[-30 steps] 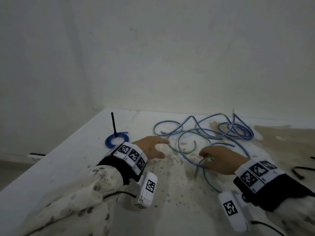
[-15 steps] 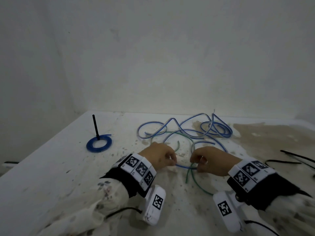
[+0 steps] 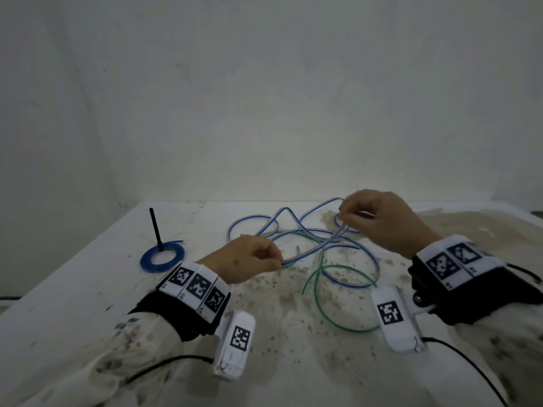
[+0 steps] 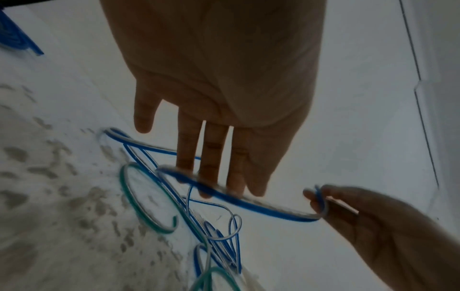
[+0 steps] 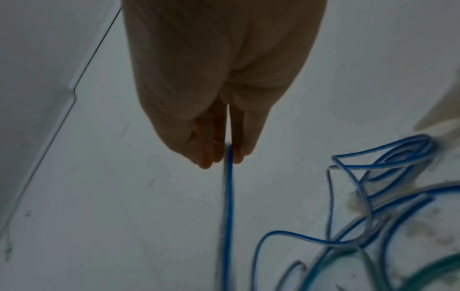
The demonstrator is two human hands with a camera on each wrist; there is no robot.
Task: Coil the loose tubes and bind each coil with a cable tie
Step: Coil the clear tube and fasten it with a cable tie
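Observation:
A loose blue tube (image 3: 305, 251) lies tangled at the back of the white table (image 3: 88, 289); one stretch of it hangs taut between my hands. My left hand (image 3: 276, 259) pinches the tube low over the table, and in the left wrist view the tube (image 4: 261, 208) crosses its fingertips (image 4: 236, 183). My right hand (image 3: 343, 214) is raised over the tangle and pinches the same tube (image 5: 228, 206) between thumb and fingers (image 5: 206, 157). A loose green tube (image 3: 318, 306) curves on the table between my wrists.
A small blue coil (image 3: 162, 255) lies at the left, bound with a black cable tie (image 3: 154, 227) whose tail sticks up. A wall rises right behind the table. The table's right part carries a brownish stain (image 3: 470, 230). Speckles mark the middle.
My right hand has risen from the table and gone back and right, drawing a stretch of blue tube up. My left hand has closed on the tube and stays low.

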